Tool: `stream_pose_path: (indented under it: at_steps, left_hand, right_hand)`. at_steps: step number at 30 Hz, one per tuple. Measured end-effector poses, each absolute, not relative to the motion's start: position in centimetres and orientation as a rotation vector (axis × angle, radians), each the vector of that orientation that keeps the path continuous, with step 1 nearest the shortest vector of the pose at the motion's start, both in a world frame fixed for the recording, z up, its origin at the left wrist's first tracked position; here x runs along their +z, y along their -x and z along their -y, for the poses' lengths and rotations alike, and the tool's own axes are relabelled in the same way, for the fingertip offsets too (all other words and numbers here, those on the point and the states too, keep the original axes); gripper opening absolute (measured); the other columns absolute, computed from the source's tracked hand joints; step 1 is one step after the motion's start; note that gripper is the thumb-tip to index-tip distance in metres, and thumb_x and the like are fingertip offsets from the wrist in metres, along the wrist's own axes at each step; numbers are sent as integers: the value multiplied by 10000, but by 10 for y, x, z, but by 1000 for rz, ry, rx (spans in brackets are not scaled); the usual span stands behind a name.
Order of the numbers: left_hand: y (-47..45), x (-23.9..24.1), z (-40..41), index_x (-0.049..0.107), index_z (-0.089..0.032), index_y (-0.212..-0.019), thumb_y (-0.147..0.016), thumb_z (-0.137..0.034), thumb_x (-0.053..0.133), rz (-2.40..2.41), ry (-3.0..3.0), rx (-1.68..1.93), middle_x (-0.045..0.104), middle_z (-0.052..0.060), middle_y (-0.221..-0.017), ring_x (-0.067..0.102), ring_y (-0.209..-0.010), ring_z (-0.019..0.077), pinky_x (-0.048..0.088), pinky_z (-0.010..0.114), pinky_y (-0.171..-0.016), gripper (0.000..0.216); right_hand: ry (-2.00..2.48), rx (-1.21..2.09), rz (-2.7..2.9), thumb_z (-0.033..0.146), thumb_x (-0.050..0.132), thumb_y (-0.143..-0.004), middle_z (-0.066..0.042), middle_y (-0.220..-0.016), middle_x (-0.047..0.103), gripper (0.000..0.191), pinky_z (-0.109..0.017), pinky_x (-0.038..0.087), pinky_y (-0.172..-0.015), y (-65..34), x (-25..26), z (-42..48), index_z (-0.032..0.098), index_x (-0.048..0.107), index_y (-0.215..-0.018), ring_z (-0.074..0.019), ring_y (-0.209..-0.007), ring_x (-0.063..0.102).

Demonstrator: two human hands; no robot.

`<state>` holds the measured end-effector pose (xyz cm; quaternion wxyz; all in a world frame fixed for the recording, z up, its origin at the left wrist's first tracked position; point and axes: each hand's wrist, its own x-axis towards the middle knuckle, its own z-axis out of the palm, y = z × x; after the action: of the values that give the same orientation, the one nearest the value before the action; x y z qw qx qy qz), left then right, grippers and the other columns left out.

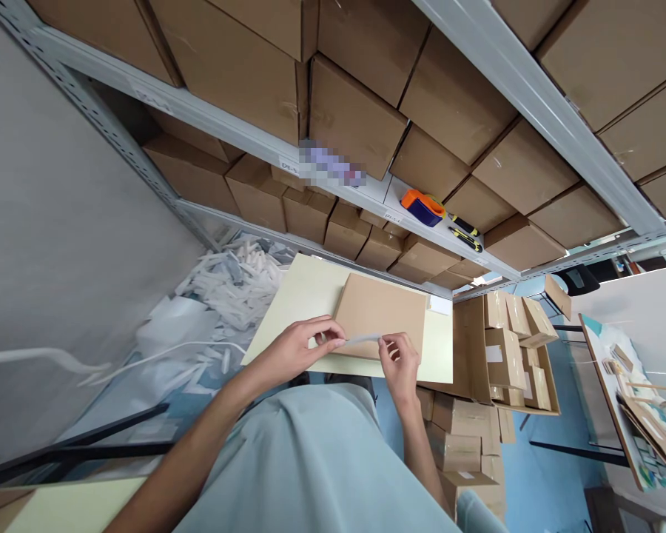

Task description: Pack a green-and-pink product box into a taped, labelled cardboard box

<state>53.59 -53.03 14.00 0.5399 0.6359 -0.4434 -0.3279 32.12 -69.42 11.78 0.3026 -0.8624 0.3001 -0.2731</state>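
A flat brown cardboard box (385,307) lies on the pale yellow tabletop (305,296) in front of me. Between my hands, over the box's near edge, stretches a thin, clear or whitish strip (362,340) that looks like tape. My left hand (308,344) pinches its left end between thumb and fingertips. The right end is pinched by my right hand (398,359), its fingers curled. Whether the strip touches the box I cannot tell. A small white item (438,304) sits at the table's right, past the box.
Grey shelves (227,137) packed with cardboard boxes rise behind the table. An orange and blue tape dispenser (422,208) and yellow-black cutters (466,238) lie on one shelf. White scraps (238,274) heap at left. A large open carton (466,340) holds smaller boxes at right.
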Motion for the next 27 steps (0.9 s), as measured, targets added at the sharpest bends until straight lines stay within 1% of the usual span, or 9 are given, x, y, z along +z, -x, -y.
stream_pose_path:
  at_steps: [3,6,8,10,13,17,20,24,27]
  left_hand:
    - [-536,129,531,826,-254,-1054,-990,-575,633,961,-1586,-708,816,40,-1009,722,-867,203,571,288,-792,379]
    - [-538,112,533,794,-243,-1299,-952,-639,632,773,-1648,-623,836,79,-1132,730,-833,208,605,308,-747,551]
    - [-540,102,535,766,-214,-1360,-918,-675,652,635,-1640,-568,839,109,-1178,744,-841,212,631,327,-777,649]
    - [-542,94,535,791,-191,-1295,-889,-705,678,542,-1612,-525,840,131,-1191,771,-902,229,646,346,-852,664]
    - [-544,86,538,845,-203,-1063,-841,-756,719,518,-1602,-521,850,130,-1142,797,-994,263,648,345,-916,609]
    - [-546,80,550,836,-237,-888,-748,-853,754,582,-1618,-598,863,96,-1007,812,-930,275,664,335,-888,638]
    - [-545,80,567,827,-250,-856,-718,-886,763,668,-1615,-657,860,81,-951,808,-852,271,670,324,-821,654]
    - [-535,82,598,849,-272,-919,-719,-900,766,795,-1584,-786,869,79,-997,826,-913,295,679,328,-839,664]
    - [-519,80,623,850,-281,-903,-693,-937,760,891,-1540,-891,869,86,-999,830,-931,315,687,334,-802,695]
  right_hand:
    - [2370,-710,-785,349,598,-1116,-39,-931,729,235,-262,541,-657,-319,116,691,218,742,-984,-148,-738,687]
    - [2454,-714,-827,341,560,-1128,-39,-933,722,250,-265,533,-664,-313,113,692,220,735,-995,-147,-726,683]
    - [2470,-737,-873,337,553,-1127,-39,-936,721,252,-260,529,-649,-307,112,695,221,733,-995,-146,-713,682]
    - [2452,-762,-912,342,556,-1126,-38,-932,721,251,-252,527,-628,-302,112,698,224,731,-989,-145,-704,684]
    - [2413,-802,-968,349,557,-1125,-37,-923,725,253,-250,538,-629,-295,111,700,230,731,-985,-149,-702,690]
    - [2360,-872,-1063,329,579,-1111,-28,-905,733,232,-254,548,-659,-286,109,696,235,728,-961,-150,-705,700]
    - [2299,-956,-1151,298,599,-1087,-23,-886,738,206,-251,536,-642,-277,110,691,235,730,-940,-148,-691,699]
    - [2231,-1036,-1318,276,618,-1066,-22,-867,750,199,-258,529,-643,-259,113,683,233,743,-918,-150,-671,698]
    - [2167,-1068,-1452,286,630,-1063,-24,-862,757,208,-256,529,-647,-245,115,677,231,752,-904,-154,-675,710]
